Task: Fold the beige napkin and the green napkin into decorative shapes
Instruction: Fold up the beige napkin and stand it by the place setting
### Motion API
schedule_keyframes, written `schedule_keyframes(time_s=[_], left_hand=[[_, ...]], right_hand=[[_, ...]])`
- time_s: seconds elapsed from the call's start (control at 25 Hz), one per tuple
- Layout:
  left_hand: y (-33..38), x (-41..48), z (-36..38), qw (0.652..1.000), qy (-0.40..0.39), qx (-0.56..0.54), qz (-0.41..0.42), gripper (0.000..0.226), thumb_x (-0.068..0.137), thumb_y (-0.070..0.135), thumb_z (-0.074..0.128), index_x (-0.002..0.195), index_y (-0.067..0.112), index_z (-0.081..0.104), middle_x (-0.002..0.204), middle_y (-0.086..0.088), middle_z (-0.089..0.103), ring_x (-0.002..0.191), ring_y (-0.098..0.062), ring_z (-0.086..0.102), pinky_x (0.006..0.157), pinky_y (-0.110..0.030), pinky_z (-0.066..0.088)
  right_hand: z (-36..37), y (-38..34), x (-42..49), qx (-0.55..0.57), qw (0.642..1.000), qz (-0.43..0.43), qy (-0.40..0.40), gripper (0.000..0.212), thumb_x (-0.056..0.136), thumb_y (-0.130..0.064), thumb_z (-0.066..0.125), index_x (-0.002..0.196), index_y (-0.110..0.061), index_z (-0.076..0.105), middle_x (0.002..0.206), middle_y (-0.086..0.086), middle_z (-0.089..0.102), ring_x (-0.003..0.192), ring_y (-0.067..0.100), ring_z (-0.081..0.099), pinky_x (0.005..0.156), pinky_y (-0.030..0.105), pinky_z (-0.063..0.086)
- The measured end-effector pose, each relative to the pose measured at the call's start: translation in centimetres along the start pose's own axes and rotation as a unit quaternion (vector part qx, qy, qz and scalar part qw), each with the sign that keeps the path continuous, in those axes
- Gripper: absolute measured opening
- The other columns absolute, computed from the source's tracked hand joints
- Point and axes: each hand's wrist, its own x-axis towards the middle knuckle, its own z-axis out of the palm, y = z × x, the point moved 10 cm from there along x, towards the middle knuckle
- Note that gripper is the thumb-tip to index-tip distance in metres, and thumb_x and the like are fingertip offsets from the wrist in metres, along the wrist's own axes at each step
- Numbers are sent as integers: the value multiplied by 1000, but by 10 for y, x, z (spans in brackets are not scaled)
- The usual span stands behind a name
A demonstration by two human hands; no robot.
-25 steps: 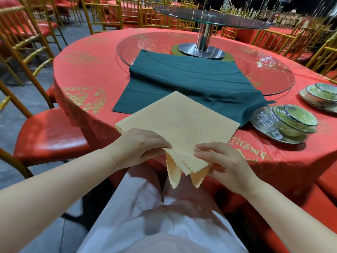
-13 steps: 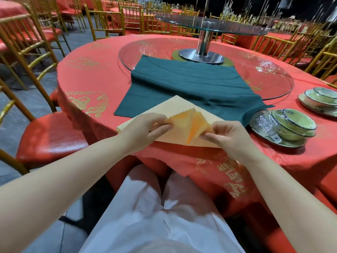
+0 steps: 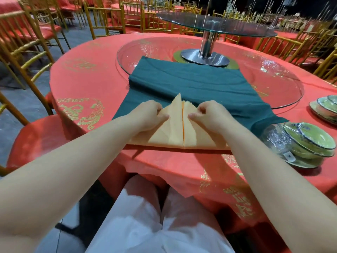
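Observation:
The beige napkin (image 3: pixel 175 132) lies at the near edge of the red table, folded into a triangle whose two flaps meet along a centre seam and point away from me. My left hand (image 3: pixel 147 115) pinches the left flap near its top. My right hand (image 3: pixel 207 114) pinches the right flap the same way. Behind it, the green napkin (image 3: pixel 191 84) lies spread flat, its far part resting on the glass turntable and its near edge tucked under the beige one.
A large glass turntable (image 3: pixel 273 73) with a raised glass tier on a steel post (image 3: pixel 207 44) fills the table's middle. Stacked green bowls on a wrapped plate (image 3: pixel 306 143) stand right of my right arm, more dishes (image 3: pixel 326 108) farther right. Gold chairs (image 3: pixel 27 57) ring the table.
Both hands brought the beige napkin's near corners up from the table edge and folded them forward to the far point, forming a triangle. The camera moved closer to the table.

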Motion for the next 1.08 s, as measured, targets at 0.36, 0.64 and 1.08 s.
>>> schedule_keyframes(time_s=[0.36,0.64,1.08], left_hand=[[-7,30,25,992,-14,122,-32,31,95,36,39,94,7,52,107,-14,51,99,-33,49,74,-38,34],[-7,27,23,991,70,101,-44,24,95,31,39,102,9,45,104,-12,53,95,-32,50,73,-36,30],[13,13,67,988,-65,138,27,56,97,47,15,147,26,0,156,2,-4,143,-17,-2,114,-41,3]], right_hand=[[29,8,24,-134,991,8,28,26,93,-35,43,82,-12,42,97,12,63,86,32,54,61,33,31],[42,2,35,-229,972,-35,32,33,99,-39,33,98,-8,44,98,11,64,90,32,61,58,33,31],[43,8,35,-195,980,-12,35,37,98,-42,32,100,-8,45,102,11,64,95,32,59,61,33,31]])
